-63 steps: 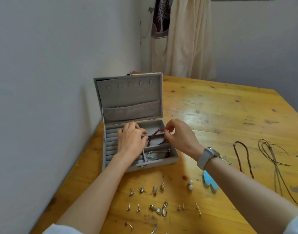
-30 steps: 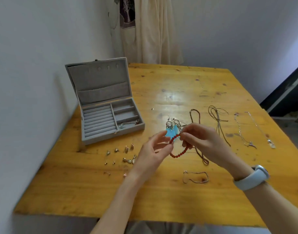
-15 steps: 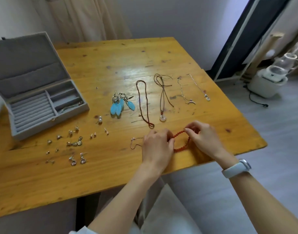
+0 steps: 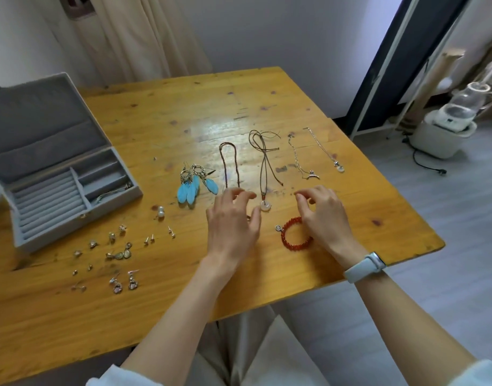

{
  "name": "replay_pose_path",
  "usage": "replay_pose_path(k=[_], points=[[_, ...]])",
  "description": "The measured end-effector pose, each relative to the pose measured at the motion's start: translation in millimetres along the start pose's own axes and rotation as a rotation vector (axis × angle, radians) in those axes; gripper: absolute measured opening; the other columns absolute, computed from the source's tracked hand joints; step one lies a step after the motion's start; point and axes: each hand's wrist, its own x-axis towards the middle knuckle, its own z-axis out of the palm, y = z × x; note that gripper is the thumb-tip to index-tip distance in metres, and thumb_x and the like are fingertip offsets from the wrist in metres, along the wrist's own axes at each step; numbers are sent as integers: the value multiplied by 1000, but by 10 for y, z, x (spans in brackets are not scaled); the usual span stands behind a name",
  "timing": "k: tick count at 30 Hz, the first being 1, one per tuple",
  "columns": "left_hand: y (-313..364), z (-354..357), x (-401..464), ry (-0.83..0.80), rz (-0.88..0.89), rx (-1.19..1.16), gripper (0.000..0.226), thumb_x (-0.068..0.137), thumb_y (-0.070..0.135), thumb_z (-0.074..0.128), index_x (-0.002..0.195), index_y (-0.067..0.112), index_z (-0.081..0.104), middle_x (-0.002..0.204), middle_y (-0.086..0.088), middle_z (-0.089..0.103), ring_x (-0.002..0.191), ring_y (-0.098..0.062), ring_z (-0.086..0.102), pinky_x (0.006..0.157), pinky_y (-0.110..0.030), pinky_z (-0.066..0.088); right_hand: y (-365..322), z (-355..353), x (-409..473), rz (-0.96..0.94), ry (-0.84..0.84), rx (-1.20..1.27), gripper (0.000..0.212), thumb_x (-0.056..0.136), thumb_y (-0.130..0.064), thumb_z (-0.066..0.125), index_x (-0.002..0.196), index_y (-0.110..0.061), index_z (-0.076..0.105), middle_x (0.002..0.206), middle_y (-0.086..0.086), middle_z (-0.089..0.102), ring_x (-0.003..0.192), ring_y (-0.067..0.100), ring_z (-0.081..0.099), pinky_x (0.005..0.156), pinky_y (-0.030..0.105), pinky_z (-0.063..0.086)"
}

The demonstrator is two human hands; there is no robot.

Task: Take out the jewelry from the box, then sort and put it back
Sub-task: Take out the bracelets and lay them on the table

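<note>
While my left hand (image 4: 233,221) and right hand (image 4: 321,215) are hovering over the wooden table (image 4: 161,115), both are holding nothing, fingers spread loosely and curled, none of them pinching. I am noting the red bead bracelet (image 4: 290,236) lying flat on the wood, just beneath my right palm and partly hidden by it, its small silver charm (image 4: 279,227) pointing toward my left thumb. I am judging it light, limp and strung on cord or elastic, with smooth round beads likely to roll under fingertips; a pinch across the strand beside the charm looks safest, not the charm itself. Beyond my fingertips the white ring pendant (image 4: 265,206) on its cord is lying between the two hands. Well off to the left of my left hand the open grey jewelry box (image 4: 72,188) is standing, one chain apparently remaining in its nearest compartment.
</note>
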Motion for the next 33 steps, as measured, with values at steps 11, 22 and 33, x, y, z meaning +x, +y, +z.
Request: replay_pose_path(k=[11, 22, 33], points=[[-1020, -922, 323, 68, -146, 140, 22, 91, 25, 48, 109, 19, 61, 112, 3, 59, 107, -13, 49, 96, -31, 30, -1217, 613, 531, -318, -240, 109, 22, 91, -18, 49, 107, -14, 63, 96, 1, 66, 86, 14, 57, 81, 30, 47], [-2288, -1318, 182, 120, -532, 261, 36, 96, 27, 36, 130, 24, 46, 139, 0, 41, 130, -18, 31, 109, -41, 20, -2423, 1700, 941, -575, -410, -235, 23, 90, -17, 46, 100, -18, 66, 103, 8, 56, 103, 29, 43, 81, 37, 35], [-2353, -1266, 164, 196, -549, 240, 36, 95, 28, 39, 129, 23, 48, 140, 3, 41, 132, -15, 29, 110, -36, 14, -2508, 1881, 1055, -579, -511, -213, 17, 88, -18, 50, 93, -15, 66, 101, 6, 57, 98, 23, 48, 83, 36, 37]])
